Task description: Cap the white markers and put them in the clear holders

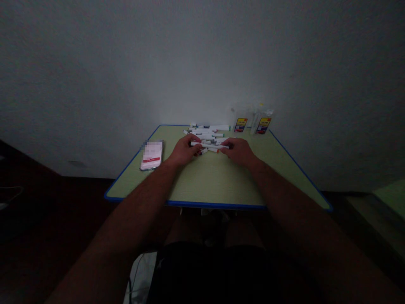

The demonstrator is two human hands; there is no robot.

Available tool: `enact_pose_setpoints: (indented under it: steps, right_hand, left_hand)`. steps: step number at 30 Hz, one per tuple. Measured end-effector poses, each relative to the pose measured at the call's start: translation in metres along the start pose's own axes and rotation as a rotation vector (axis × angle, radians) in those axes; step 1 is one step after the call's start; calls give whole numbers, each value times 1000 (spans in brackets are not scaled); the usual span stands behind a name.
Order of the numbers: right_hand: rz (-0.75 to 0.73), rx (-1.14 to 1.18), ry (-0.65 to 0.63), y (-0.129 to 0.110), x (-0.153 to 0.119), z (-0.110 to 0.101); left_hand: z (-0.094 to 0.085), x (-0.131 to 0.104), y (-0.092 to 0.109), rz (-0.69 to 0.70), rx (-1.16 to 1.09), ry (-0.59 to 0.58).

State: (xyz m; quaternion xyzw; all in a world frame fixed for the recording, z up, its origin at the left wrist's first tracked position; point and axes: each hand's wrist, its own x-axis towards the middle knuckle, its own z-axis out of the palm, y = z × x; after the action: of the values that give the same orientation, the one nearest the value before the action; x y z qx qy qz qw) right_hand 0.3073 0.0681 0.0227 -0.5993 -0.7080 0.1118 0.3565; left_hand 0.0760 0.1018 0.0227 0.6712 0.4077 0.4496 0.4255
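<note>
Over the near side of a pile of white markers (207, 137), a white marker (210, 145) lies nearly level between my two hands. My left hand (186, 150) is closed, with thumb and fingers gripping the marker's left end. At its right end, my right hand (238, 151) pinches the marker between thumb and fingers. Several more markers rest under and behind my hands, some with coloured ends; an orange-red tip (217, 150) shows just below the held one. Their exact caps are too small and dim to make out.
A phone (152, 154) with a lit screen lies on the table's left side. Two clear plastic cases (240, 122) (262, 123) with yellow and blue labels stand at the back right. The light-green table (215, 181) has a blue edge and meets a grey wall (202, 63).
</note>
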Motion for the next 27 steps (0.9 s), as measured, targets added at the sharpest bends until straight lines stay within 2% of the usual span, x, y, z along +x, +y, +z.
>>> enact_pose_setpoints:
  steps: [7,17,27]
  right_hand:
    - [-21,36,-28,-1,-1,0]
    - [-16,111,-27,1,-2,3]
    - [-30,116,-35,-1,-4,3]
  left_hand:
    - [1,-1,0,-24,26,-35]
    - [-2,-2,1,-29,-136,-15]
    - [0,0,-4,-81,-160,-13]
